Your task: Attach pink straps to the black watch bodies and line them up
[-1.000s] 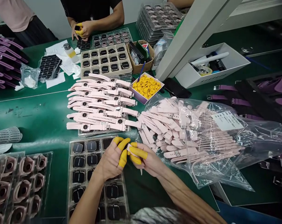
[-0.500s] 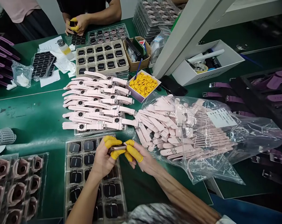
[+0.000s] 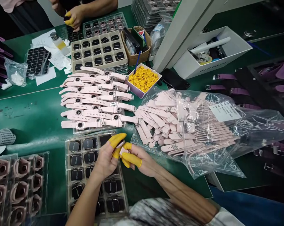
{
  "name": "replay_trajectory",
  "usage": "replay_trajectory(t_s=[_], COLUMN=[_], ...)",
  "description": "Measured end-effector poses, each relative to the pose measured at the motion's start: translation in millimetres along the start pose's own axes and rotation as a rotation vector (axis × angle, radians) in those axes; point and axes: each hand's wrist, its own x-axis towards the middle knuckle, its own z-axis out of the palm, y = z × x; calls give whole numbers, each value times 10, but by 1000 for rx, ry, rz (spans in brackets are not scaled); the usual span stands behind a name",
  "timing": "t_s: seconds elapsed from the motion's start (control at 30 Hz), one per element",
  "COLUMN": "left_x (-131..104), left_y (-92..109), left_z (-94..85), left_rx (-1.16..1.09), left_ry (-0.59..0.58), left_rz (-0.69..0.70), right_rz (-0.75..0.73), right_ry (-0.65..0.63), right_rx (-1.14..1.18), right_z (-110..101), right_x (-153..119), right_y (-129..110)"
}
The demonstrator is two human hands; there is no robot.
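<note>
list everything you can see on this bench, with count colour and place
watch body: one, pinkish, pinched between both hands
tray of watch bodies: one, clear with black faces, under the hands
finished watches: a stack, pink, centre of table
bag of straps: one, clear with pink straps, right of centre
box of finger cots: one, yellow cots, behind the bag
beige tray: one, black watch faces, far centre
white bin: one, tools inside, far right
purple straps: several, right edge
pink cases in trays: many, bottom left
green table: one
co-worker's hands: yellow cots, top left
left hand: yellow cots, grips the watch body
right hand: yellow cots, on the watch body
</note>
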Motion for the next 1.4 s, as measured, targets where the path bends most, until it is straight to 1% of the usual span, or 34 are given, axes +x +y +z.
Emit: replay_trajectory(t_s=[0.1,0.2,0.33,0.4,0.5,0.57,0.6,0.7,0.77,0.8,0.87,0.93,1.0,1.07,1.2,1.27,1.4], left_x=[9,26,20,5,-14,-14,-11,4,12,14,15,13,10,9,5,2,9], left_y=[-35,-25,4,18,30,22,13,-16,-23,-20,-3,17,30,28,0,-14,-26], left_z=[0,-32,-18,-1,-4,-16,-20,-7,13,22,31,24,11,2,7,12,20], left_rx=[68,71,77,57,33,56,67,98,109,114,107,92,88,107,130,136,133], left_ry=[-117,-155,-144,-98,-9,7,-7,-101,-138,-134,-87,-39,-19,-40,-130,-140,-115], left_rz=[45,67,63,11,-74,-84,-69,20,70,82,75,50,36,62,95,90,92], right_rz=[32,3,-48,-61,-38,-18,-12,-15,-39,-52,-64,-41,-16,-16,-59,-59,-46], right_ry=[-3,7,41,83,176,185,162,84,86,98,142,201,230,193,78,83,154], right_rx=[31,45,83,150,258,275,259,212,210,221,265,308,314,274,230,249,328], right_z=[28,5,9,16,2,-13,-15,3,26,34,34,11,-21,-39,2,43,96], right_x=[-6,-10,9,26,42,38,33,22,27,33,47,52,43,29,22,31,45], right_y=[13,0,16,31,36,35,37,59,78,84,84,67,44,32,39,43,46])
